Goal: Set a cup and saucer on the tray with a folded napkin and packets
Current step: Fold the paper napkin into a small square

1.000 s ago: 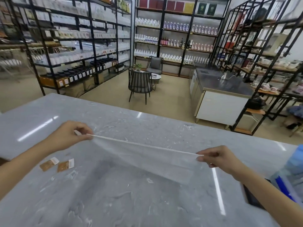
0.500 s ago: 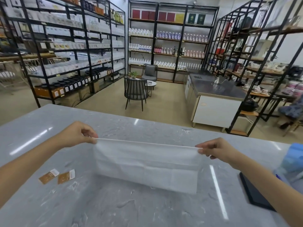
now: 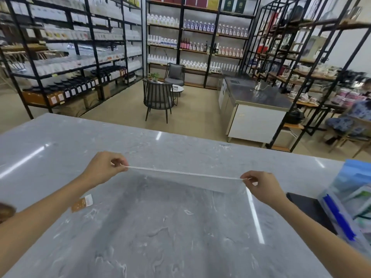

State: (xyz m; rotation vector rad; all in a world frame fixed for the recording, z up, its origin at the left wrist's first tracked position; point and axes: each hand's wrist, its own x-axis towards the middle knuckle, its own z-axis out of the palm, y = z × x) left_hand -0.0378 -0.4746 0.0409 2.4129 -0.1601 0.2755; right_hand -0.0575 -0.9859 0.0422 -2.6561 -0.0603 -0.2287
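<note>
The napkin (image 3: pixel 186 180) hangs stretched between your two hands above the grey bench (image 3: pixel 60 141); your left hand (image 3: pixel 103 167) pinches one top corner, your right hand (image 3: pixel 261 186) the other, each grip closed on the paper. Half a second ago more of the sheet faced you and hung lower; now its top edge looks taut and the sheet shows as a narrow band, tilted nearly edge-on; you seem to be squaring it for a fold, so the folding is barely begun. Count: one napkin; one brown packet (image 3: pixel 82 203) visible by your left forearm, where two showed earlier, the other likely hidden; one dark flat tray (image 3: pixel 309 207), probably, at your right; no cup or saucer in view.
</note>
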